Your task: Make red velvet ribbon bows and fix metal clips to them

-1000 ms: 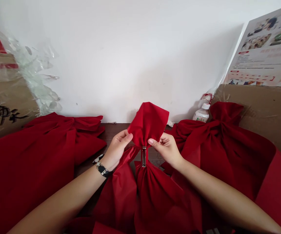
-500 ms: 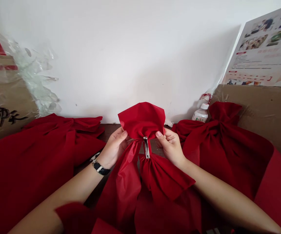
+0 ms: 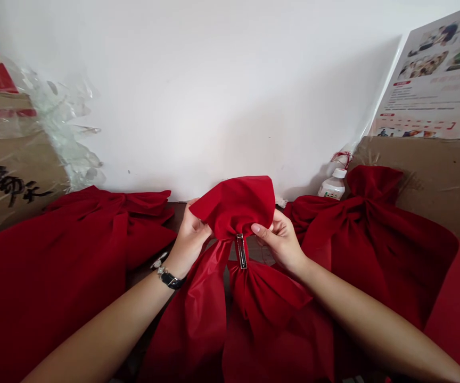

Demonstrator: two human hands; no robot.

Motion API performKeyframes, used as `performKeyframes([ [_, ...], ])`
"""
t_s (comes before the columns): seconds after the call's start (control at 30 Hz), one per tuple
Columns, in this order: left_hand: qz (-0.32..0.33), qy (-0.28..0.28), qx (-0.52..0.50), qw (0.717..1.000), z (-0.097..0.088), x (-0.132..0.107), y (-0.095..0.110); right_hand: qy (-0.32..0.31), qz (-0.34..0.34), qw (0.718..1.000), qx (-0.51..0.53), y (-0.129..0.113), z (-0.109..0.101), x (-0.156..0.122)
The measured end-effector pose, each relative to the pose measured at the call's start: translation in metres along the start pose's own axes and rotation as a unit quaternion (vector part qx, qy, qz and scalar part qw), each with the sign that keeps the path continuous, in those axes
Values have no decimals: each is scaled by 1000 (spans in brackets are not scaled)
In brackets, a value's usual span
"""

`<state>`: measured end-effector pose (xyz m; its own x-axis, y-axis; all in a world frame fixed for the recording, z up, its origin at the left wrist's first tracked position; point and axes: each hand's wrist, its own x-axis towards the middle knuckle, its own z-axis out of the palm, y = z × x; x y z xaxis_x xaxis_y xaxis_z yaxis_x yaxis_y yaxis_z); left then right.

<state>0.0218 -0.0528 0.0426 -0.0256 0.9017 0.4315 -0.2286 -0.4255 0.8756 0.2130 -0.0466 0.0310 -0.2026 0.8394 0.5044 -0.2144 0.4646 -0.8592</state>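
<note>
A red fabric bow [image 3: 236,210] is held up in front of me, gathered at its middle by a metal hair clip [image 3: 241,250]. My left hand [image 3: 190,239], with a black watch on the wrist, pinches the left side of the upper loop. On the right, my right hand [image 3: 280,239] grips the cloth beside the clip, thumb on top. The bow's lower loops and tails [image 3: 262,303] hang down between my forearms.
Piles of red fabric bows lie at left [image 3: 66,250] and right [image 3: 374,234] on a dark table [image 3: 178,210]. A small white-capped bottle [image 3: 333,185] stands by the wall. Cardboard boxes sit at left [image 3: 10,175] and right [image 3: 433,170]; a printed poster [image 3: 433,85] leans at right.
The upper loop has been spread wider and folded down lower. Both hands have shifted slightly with the bow, and the clip sits a little lower than half a second ago.
</note>
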Motion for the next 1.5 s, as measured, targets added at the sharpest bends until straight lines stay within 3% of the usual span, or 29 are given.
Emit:
performKeyframes([
  [0.1, 50, 11, 59, 997, -1, 1, 1, -64, 19, 996, -56, -7, 2, -2],
  [0.17, 56, -11, 98, 994, -2, 1, 2, -100, 40, 992, -64, -11, 4, -3],
  [0.3, 62, -62, 163, 983, -4, 0, 2, -112, 45, 991, -64, -13, 7, -2],
  [0.47, 60, -17, 176, 982, -5, 4, -5, -136, 67, 988, -26, -12, 7, 1],
  [0.57, -5, -23, 142, 990, -5, 7, -7, -179, 126, 975, 49, -9, 4, 1],
  [0.7, -146, -148, 100, 973, -3, 5, -14, -175, 162, 960, 148, -4, 3, -2],
  [0.77, -167, -162, 112, 966, -2, 3, -20, -154, 162, 961, 162, -3, 4, -3],
  [0.83, -139, -96, 139, 976, -2, 2, -24, -132, 156, 966, 158, -2, 5, -2],
  [0.9, -56, 19, 183, 981, -4, 3, -25, -116, 150, 970, 153, -2, 5, -2],
  [0.97, 68, 110, 248, 960, -7, 4, -20, -107, 142, 973, 149, -3, 6, -1],
  [1.0, 129, 124, 285, 942, -8, 5, -17, -105, 136, 974, 146, -3, 6, -1],
  [1.07, 209, 76, 339, 914, -11, 5, -10, -107, 124, 978, 132, -4, 7, -1],
  [1.13, 237, -3, 347, 907, -12, 4, -6, -116, 109, 981, 112, -5, 8, -2],
  [1.3, 228, -99, 329, 911, -12, -4, -2, -118, 88, 988, 46, -4, 8, -3],
  [1.4, 242, -146, 327, 902, -9, -10, 4, -83, 43, 995, -17, -6, 8, -3],
  [1.5, 185, -157, 296, 924, -2, -12, 9, -38, -23, 995, -84, -8, 9, -3],
])
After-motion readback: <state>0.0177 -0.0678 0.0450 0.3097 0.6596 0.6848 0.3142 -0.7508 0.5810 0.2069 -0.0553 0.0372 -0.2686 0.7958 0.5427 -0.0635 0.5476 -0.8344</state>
